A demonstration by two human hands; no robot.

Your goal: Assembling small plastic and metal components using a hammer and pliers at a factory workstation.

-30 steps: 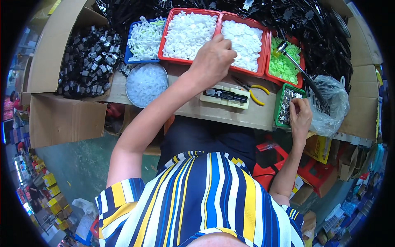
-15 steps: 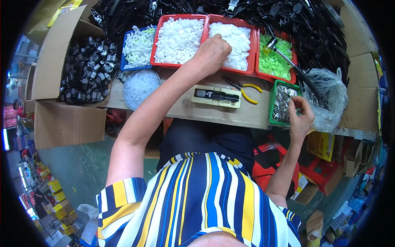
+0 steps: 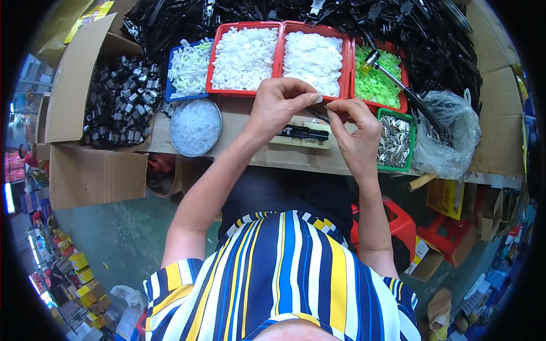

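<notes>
My left hand (image 3: 278, 105) and my right hand (image 3: 359, 129) meet in front of the red trays, fingertips almost touching. Between the left thumb and fingers is a small white piece (image 3: 318, 98), like those in the white-filled red tray (image 3: 284, 57) behind. The right thumb and forefinger are pinched on something tiny and dark, too small to name. Below the hands, a black part (image 3: 304, 132) lies in a cream block-shaped holder (image 3: 318, 145), partly hidden by the left wrist. The yellow-handled pliers beside it are mostly covered by the right hand.
A green tray of metal pieces (image 3: 394, 139), a green-filled red tray (image 3: 377, 77) with a hammer (image 3: 406, 91) across it, and a clear bag (image 3: 449, 136) stand at right. Leftward are a round bowl (image 3: 195, 127), a blue tray (image 3: 189, 68) and a carton of black parts (image 3: 122, 99). Black parts heap behind.
My left hand has come back from the tray of white pieces toward me. My right hand has left the green tray of metal pieces and moved left to meet it.
</notes>
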